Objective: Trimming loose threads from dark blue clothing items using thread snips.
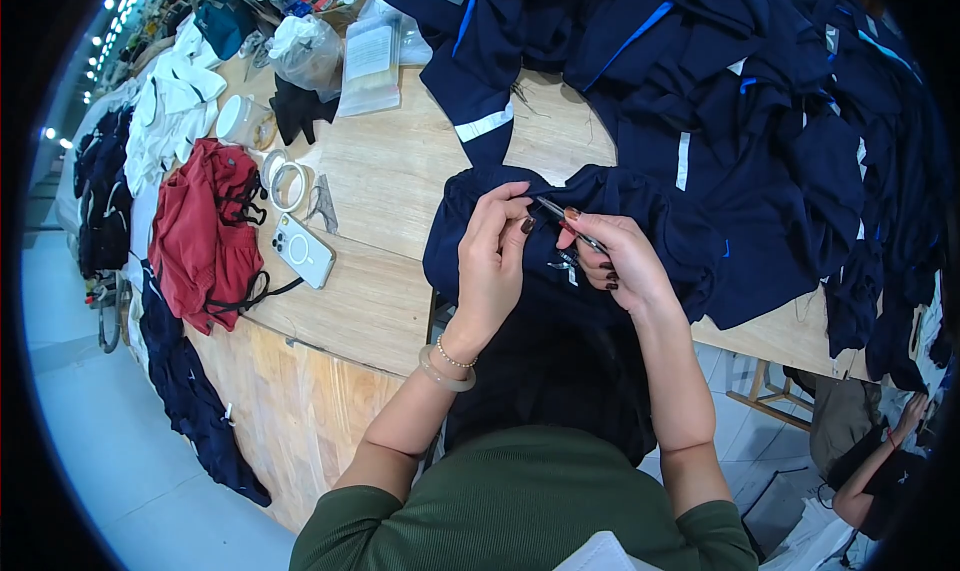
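A navy garment hangs over the near edge of the wooden table and into my lap. My left hand pinches a fold of its fabric near the top. My right hand grips small metal thread snips, whose tips point at the pinched spot. A pale bangle and a bead bracelet sit on my left wrist.
A large heap of navy garments with white and blue stripes fills the right of the table. At the left lie a white phone, tape rolls, a red garment, white clothes and plastic bags. Another person crouches at the lower right.
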### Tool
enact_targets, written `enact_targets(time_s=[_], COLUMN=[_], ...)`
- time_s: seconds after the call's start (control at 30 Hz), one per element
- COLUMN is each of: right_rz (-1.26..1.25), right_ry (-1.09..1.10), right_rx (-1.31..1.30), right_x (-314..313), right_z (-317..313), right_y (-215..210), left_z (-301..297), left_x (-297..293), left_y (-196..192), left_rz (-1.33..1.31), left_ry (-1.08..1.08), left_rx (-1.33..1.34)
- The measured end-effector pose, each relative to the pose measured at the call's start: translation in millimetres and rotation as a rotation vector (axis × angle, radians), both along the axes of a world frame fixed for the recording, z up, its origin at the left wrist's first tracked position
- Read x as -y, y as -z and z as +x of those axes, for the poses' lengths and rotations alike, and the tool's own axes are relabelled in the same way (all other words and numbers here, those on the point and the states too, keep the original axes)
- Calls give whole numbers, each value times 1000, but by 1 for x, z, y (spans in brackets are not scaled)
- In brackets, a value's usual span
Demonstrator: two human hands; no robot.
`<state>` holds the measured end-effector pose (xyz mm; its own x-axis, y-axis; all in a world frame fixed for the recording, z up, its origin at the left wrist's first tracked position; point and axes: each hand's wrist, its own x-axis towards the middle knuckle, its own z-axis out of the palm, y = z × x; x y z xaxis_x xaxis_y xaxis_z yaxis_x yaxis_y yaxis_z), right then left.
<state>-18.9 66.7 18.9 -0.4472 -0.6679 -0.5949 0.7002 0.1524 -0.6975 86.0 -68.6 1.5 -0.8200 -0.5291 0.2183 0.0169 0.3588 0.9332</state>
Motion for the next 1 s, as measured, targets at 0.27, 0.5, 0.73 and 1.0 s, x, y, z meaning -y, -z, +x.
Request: enact_targets(time_s=[0.27, 0.5, 0.73, 1.0], right_rz=[-3, 3, -87, -152], right_ry=[-2, 2, 94, 164], right_rx=[0, -17, 9, 7], right_x=[1, 3, -6, -9], right_z=[-2, -2, -8, -11], right_y=[3, 4, 6, 9], left_z=[-2, -2, 18, -17], left_x=[-1, 0, 18, 27], left_y=[-2, 1, -5, -7], left_rz=[-48, -51, -107, -683], left_ry=[-15, 13, -236, -44], left_rx=[8, -15, -29, 67])
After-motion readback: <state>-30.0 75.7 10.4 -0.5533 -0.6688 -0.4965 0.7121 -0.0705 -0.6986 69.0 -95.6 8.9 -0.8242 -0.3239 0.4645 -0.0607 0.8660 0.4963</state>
